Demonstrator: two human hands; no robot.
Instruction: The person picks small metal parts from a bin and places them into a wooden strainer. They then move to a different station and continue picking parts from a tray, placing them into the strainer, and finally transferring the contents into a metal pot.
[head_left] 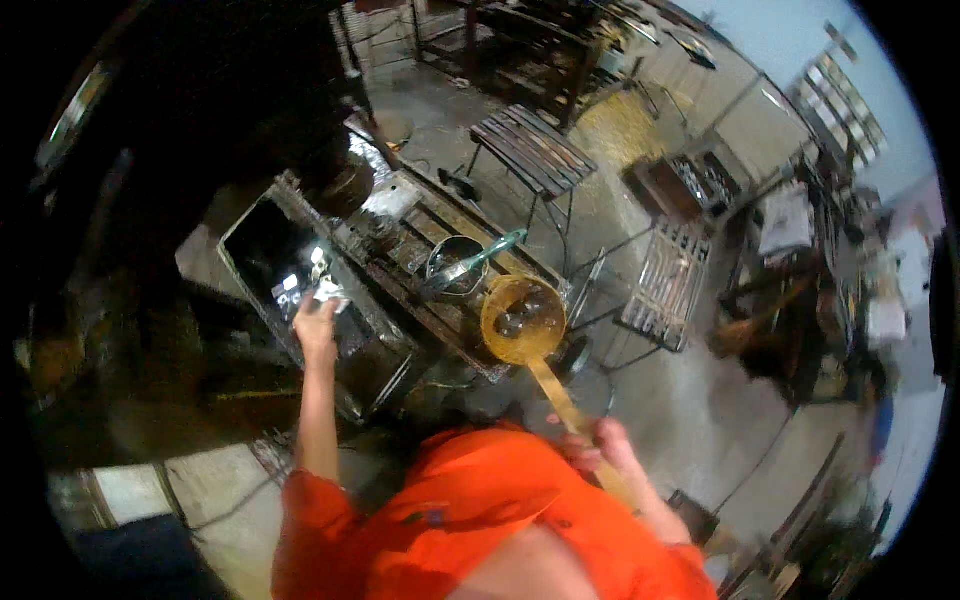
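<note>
My right hand [598, 447] is wrapped round the long flat handle of a round yellow pan [530, 352], low in front of my body. Several dark, rounded shapes show inside the pan; their kind is unclear. My left hand [316, 328] reaches over a rectangular metal trough [400, 352] with a dark interior. Its fingers are bent together beside bright, shiny patches [320, 262], which could be metal pieces or reflections. What those fingers hold is too blurred to make out. Beyond the pan, a brush [475, 262] with a green handle rests across a round pot [440, 256].
The pot stands on a long, dirty metal bench frame [425, 215] beside the trough. Farther off are a slatted stand [535, 150], a rack of bars [668, 280] and a box of metal parts [700, 185]. A cluttered workbench [790, 260] lines the right side.
</note>
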